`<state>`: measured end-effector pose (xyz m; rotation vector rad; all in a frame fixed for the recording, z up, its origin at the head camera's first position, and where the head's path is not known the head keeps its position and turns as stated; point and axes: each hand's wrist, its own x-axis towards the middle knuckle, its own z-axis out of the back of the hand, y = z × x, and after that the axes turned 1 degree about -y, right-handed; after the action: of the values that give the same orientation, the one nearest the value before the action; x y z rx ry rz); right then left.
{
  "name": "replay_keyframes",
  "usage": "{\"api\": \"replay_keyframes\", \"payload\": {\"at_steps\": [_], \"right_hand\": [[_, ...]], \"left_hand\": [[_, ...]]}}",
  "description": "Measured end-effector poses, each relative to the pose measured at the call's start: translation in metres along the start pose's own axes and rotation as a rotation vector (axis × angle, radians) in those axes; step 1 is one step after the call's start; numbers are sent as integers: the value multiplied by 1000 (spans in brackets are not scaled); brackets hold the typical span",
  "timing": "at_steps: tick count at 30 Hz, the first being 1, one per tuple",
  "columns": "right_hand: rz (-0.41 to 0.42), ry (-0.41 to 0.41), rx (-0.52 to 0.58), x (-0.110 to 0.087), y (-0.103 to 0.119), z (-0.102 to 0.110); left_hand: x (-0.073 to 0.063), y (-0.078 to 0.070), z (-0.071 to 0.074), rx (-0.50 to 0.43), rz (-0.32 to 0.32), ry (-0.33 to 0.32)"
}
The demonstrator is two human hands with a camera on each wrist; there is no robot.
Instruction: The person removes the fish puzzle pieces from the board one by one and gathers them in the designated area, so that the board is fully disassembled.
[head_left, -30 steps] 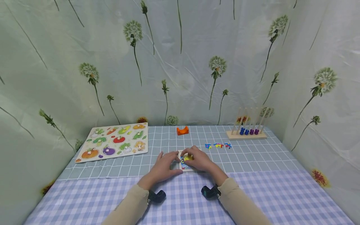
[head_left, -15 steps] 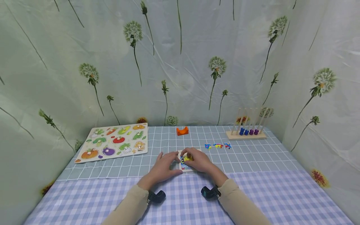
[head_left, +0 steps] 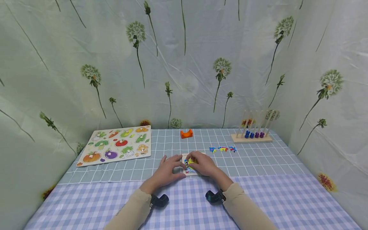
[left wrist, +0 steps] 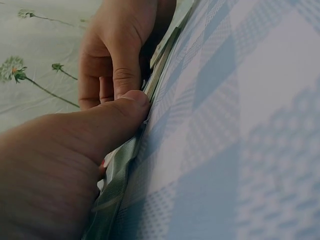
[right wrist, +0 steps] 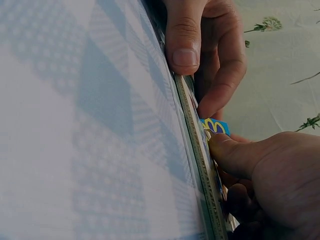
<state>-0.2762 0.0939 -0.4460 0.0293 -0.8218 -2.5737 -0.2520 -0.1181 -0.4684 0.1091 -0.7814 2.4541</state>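
A small wooden jigsaw tray (head_left: pixel 190 174) lies on the table before me, partly hidden under my hands. My right hand (head_left: pixel 204 164) pinches a blue and yellow puzzle piece (right wrist: pixel 221 124) between thumb and fingers; in the right wrist view the piece tilts up from the tray. At the tray's left side, my left hand (head_left: pixel 167 170) holds the near corner, its thumb (left wrist: pixel 134 100) against the front edge. The left index finger bends over the tray, close to the piece. Several loose puzzle pieces (head_left: pixel 223 149) lie in a row beyond my right hand.
A vegetable peg puzzle board (head_left: pixel 135 135) stands at the back left. An orange arched block (head_left: pixel 186 134) sits at the back middle. At the back right is a wooden peg rack (head_left: pixel 237 139) with blue and purple beads. Printed curtains border the table.
My left index finger has shifted right, over the tray's edge and closer to the piece. The right fingers have made a slight adjustment around the piece. Everything else stays put.
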Motion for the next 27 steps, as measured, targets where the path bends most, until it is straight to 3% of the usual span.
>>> {"api": "replay_keyframes", "payload": {"at_steps": [27], "right_hand": [[-36, -72, 105, 2, -3, -1]], "left_hand": [[2, 0, 1, -4, 0, -9]]}}
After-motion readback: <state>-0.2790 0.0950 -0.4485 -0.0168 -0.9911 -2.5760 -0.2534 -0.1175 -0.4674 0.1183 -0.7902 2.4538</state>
